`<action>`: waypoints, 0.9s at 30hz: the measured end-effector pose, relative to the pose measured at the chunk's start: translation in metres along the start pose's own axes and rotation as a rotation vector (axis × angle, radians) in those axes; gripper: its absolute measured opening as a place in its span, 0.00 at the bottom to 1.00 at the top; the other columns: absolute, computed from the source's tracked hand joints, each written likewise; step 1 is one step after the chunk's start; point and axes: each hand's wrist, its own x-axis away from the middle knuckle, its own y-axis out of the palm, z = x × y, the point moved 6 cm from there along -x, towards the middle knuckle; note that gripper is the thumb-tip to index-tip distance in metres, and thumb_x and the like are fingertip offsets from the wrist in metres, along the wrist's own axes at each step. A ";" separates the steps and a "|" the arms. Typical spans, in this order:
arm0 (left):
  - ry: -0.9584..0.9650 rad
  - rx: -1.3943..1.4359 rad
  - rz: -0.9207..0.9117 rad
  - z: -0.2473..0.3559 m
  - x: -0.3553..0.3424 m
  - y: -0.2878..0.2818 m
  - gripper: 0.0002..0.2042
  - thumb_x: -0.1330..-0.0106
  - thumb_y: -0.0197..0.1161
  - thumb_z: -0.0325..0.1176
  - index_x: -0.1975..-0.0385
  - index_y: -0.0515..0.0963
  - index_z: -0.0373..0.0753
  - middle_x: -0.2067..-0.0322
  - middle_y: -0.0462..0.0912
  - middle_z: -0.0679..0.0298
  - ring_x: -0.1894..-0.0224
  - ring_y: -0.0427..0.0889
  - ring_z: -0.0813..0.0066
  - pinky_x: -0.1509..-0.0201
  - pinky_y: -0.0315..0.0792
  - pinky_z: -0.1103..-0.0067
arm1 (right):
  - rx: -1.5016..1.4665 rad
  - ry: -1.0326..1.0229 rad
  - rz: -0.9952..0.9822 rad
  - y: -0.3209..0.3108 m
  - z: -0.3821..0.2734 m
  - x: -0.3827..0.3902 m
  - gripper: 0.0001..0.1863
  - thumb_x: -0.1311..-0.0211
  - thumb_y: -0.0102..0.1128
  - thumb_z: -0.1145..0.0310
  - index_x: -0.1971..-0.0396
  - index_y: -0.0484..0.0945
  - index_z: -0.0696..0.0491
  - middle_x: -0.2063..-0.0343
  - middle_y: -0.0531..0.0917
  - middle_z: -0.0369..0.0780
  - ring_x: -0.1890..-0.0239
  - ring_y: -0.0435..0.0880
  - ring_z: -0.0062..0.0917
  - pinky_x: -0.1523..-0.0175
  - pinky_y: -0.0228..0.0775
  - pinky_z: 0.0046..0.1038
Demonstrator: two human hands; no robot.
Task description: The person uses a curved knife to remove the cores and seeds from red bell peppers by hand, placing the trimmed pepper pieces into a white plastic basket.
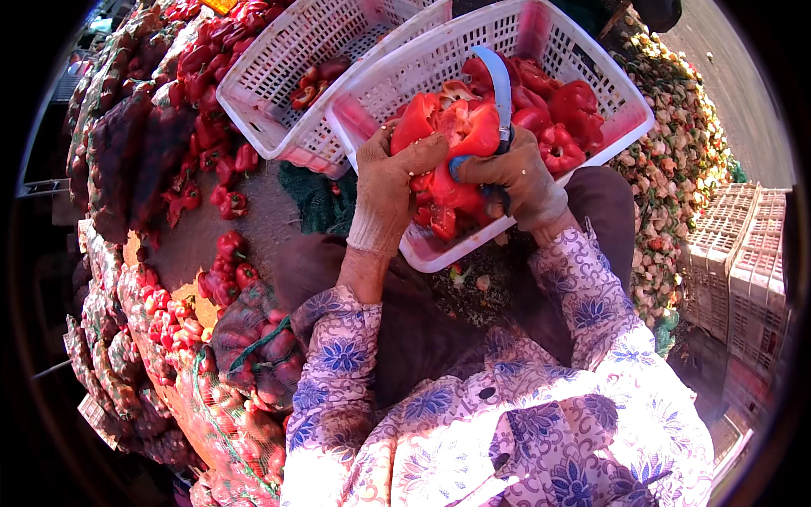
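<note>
My left hand (393, 169), in a brown-and-grey work glove, grips a cut-open red pepper (456, 127) above the front white plastic basket (367, 114), its pale inner pith showing. My gloved right hand (515, 182) is closed on the handle of a curved knife (498, 76), blade pointing up beside the pepper, thumb against the pepper's lower part. The basket holds several cut red peppers (574, 118) under and to the right of my hands. Some of its contents are hidden behind the pepper and my hands.
Behind left, a second white basket (262, 93) holds some peppers. Loose red peppers (224, 270) and mesh sacks (245, 431) cover much of the left side. On the right lie a long heap of pepper cores (655, 203) and stacked crates (726, 253). A dark green net (308, 194) lies below the baskets.
</note>
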 end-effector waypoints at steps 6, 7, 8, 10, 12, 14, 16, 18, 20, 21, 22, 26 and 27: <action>-0.027 0.154 0.026 -0.032 -0.018 -0.023 0.13 0.30 0.60 0.34 0.55 0.77 0.31 0.61 0.84 0.60 0.59 0.84 0.72 0.55 0.79 0.75 | 0.301 -0.388 0.132 0.019 -0.007 0.002 0.26 0.59 0.81 0.72 0.57 0.80 0.59 0.68 0.85 0.35 0.71 0.83 0.17 0.65 0.77 0.22; -0.058 0.230 0.016 -0.032 -0.017 -0.019 0.13 0.30 0.59 0.35 0.55 0.77 0.32 0.61 0.83 0.60 0.58 0.84 0.71 0.55 0.80 0.74 | 0.275 -0.369 0.090 0.021 -0.007 0.003 0.27 0.59 0.81 0.72 0.56 0.80 0.59 0.66 0.85 0.36 0.68 0.83 0.18 0.61 0.77 0.23; -0.133 0.366 -0.001 -0.032 -0.014 -0.015 0.13 0.30 0.59 0.36 0.55 0.76 0.32 0.61 0.83 0.59 0.58 0.84 0.70 0.55 0.80 0.73 | 0.250 -0.349 0.050 0.023 -0.010 0.008 0.27 0.59 0.80 0.72 0.56 0.80 0.59 0.65 0.85 0.37 0.65 0.83 0.18 0.57 0.77 0.24; -0.207 0.489 -0.048 -0.032 -0.011 -0.014 0.13 0.29 0.59 0.37 0.55 0.76 0.34 0.62 0.83 0.59 0.58 0.84 0.68 0.54 0.80 0.71 | 0.344 -0.456 -0.027 0.030 -0.018 0.018 0.27 0.59 0.79 0.74 0.55 0.80 0.59 0.63 0.85 0.39 0.62 0.83 0.19 0.54 0.76 0.25; -0.210 0.456 -0.119 -0.034 -0.017 -0.020 0.13 0.28 0.58 0.39 0.56 0.75 0.35 0.62 0.83 0.59 0.59 0.84 0.67 0.53 0.80 0.69 | 0.576 -0.715 -0.091 0.039 -0.024 0.030 0.27 0.59 0.78 0.76 0.54 0.80 0.59 0.63 0.86 0.41 0.62 0.83 0.18 0.55 0.76 0.25; -0.020 0.036 0.007 -0.027 -0.017 -0.019 0.13 0.28 0.57 0.42 0.60 0.75 0.37 0.65 0.83 0.60 0.63 0.83 0.67 0.57 0.80 0.70 | 0.480 -0.639 0.010 0.031 -0.026 0.031 0.28 0.61 0.79 0.74 0.55 0.79 0.60 0.64 0.85 0.42 0.63 0.83 0.20 0.56 0.77 0.25; 0.086 -0.226 0.037 -0.027 -0.026 -0.029 0.12 0.28 0.58 0.41 0.61 0.75 0.37 0.66 0.82 0.62 0.66 0.82 0.70 0.61 0.79 0.72 | 0.454 -0.532 0.064 0.021 -0.033 0.039 0.33 0.63 0.83 0.70 0.53 0.78 0.61 0.64 0.85 0.42 0.63 0.84 0.21 0.57 0.77 0.26; -0.048 -0.028 -0.008 -0.029 -0.033 -0.033 0.11 0.28 0.59 0.40 0.61 0.74 0.38 0.70 0.80 0.66 0.68 0.81 0.75 0.65 0.78 0.76 | 0.541 -0.640 0.150 0.017 -0.047 0.051 0.34 0.65 0.84 0.69 0.53 0.77 0.61 0.64 0.85 0.40 0.64 0.84 0.21 0.56 0.77 0.25; 0.237 -0.810 -0.002 -0.008 -0.026 -0.024 0.10 0.28 0.59 0.39 0.61 0.74 0.38 0.72 0.77 0.67 0.69 0.79 0.78 0.65 0.77 0.79 | 0.513 -0.635 0.239 0.001 -0.053 0.047 0.35 0.67 0.85 0.69 0.54 0.77 0.59 0.64 0.85 0.38 0.64 0.82 0.19 0.55 0.77 0.24; -0.030 -0.259 -0.052 -0.041 -0.051 -0.066 0.09 0.27 0.58 0.38 0.60 0.73 0.39 0.71 0.76 0.67 0.68 0.77 0.80 0.64 0.77 0.82 | 0.415 -0.442 0.183 -0.005 -0.047 0.031 0.36 0.68 0.85 0.70 0.54 0.76 0.60 0.61 0.84 0.41 0.61 0.84 0.23 0.57 0.79 0.26; 0.106 -0.411 -0.084 -0.048 -0.051 -0.075 0.09 0.27 0.57 0.38 0.59 0.73 0.38 0.69 0.76 0.66 0.66 0.77 0.79 0.62 0.78 0.81 | 0.643 -0.497 0.249 -0.017 -0.046 0.018 0.36 0.67 0.84 0.69 0.53 0.76 0.59 0.59 0.83 0.42 0.60 0.84 0.27 0.56 0.79 0.29; -0.208 0.429 -0.117 -0.052 -0.036 -0.017 0.13 0.24 0.50 0.36 0.47 0.71 0.36 0.56 0.79 0.64 0.55 0.79 0.74 0.45 0.75 0.76 | 0.965 -0.544 0.235 -0.036 -0.023 0.000 0.37 0.64 0.81 0.61 0.50 0.75 0.54 0.53 0.80 0.48 0.53 0.81 0.44 0.50 0.75 0.40; -0.152 0.292 -0.190 -0.049 -0.033 -0.012 0.14 0.24 0.50 0.37 0.46 0.70 0.37 0.54 0.79 0.64 0.51 0.78 0.73 0.39 0.71 0.76 | 0.954 -0.557 0.153 -0.019 -0.020 -0.004 0.36 0.63 0.80 0.60 0.50 0.76 0.53 0.54 0.80 0.48 0.53 0.81 0.44 0.50 0.75 0.41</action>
